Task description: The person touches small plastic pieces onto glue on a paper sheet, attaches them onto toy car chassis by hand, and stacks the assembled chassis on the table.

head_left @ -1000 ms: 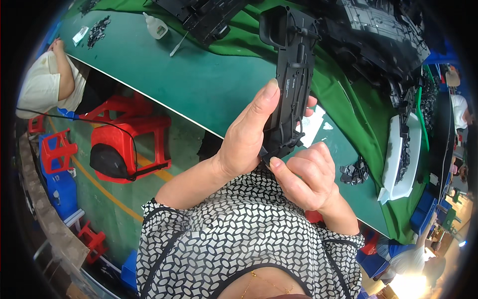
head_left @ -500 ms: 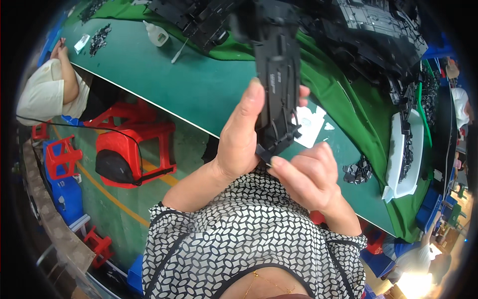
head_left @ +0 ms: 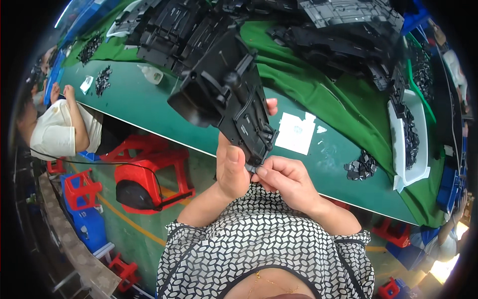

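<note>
A long black moulded plastic part [head_left: 244, 127] is held up over the table's near edge, its wide far end tilted to the left. My left hand [head_left: 233, 167] grips it from beneath, with the thumb on the near side and fingertips showing past its right edge. At its near end my right hand [head_left: 289, 182] pinches a small dark piece [head_left: 253, 168] between thumb and forefinger, touching the part's end. Just how that piece meets the part is covered by my fingers.
On the green table lie a white paper [head_left: 296, 133], a pile of small black pieces [head_left: 361, 167] and a white bottle [head_left: 151, 74]. A white tray [head_left: 423, 144] holds more pieces. Large black mouldings [head_left: 338, 50] are heaped on green cloth. Red stools [head_left: 149, 169] and another person [head_left: 62, 124] are at left.
The black part has tilted, its far end swinging left and its wide end coming into view. My right hand has moved left and closed in on its near end.
</note>
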Demonstrator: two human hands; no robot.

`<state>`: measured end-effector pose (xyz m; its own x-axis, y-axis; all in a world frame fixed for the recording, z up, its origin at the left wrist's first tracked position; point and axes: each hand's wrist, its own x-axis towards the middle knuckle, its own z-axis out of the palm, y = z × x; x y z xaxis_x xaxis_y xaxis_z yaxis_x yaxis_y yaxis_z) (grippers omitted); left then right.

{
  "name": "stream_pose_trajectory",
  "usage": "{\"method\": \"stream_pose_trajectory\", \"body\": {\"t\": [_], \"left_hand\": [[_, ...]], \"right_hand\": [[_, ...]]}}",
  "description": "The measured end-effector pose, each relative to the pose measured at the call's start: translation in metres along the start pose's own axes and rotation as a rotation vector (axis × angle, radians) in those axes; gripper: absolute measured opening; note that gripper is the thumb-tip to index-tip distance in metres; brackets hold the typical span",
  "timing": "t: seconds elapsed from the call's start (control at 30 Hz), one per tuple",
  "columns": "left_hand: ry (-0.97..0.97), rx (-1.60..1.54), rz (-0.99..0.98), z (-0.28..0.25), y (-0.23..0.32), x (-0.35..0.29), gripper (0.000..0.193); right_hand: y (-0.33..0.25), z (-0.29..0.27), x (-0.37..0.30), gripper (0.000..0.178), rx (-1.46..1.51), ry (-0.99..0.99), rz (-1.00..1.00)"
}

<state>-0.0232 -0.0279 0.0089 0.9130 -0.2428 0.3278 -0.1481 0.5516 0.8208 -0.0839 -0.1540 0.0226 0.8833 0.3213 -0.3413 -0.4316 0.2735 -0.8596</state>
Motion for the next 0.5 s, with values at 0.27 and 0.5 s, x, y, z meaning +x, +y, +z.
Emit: {"method": "stream_pose_trajectory", "body": {"t": [0.27,0.5], "left_hand": [[0.001,-0.087,-0.088,-0.001,0.003,-0.008,0.074],[0.063,-0.312,-0.473,-0.013,0.031,0.020,0.053]], "right_hand": [[0.004,0.004,-0.009,0.020,-0.014,0.003,0.012],[0.001,-0.023,-0.042,0.003,-0.744,0.318,-0.591]]}}
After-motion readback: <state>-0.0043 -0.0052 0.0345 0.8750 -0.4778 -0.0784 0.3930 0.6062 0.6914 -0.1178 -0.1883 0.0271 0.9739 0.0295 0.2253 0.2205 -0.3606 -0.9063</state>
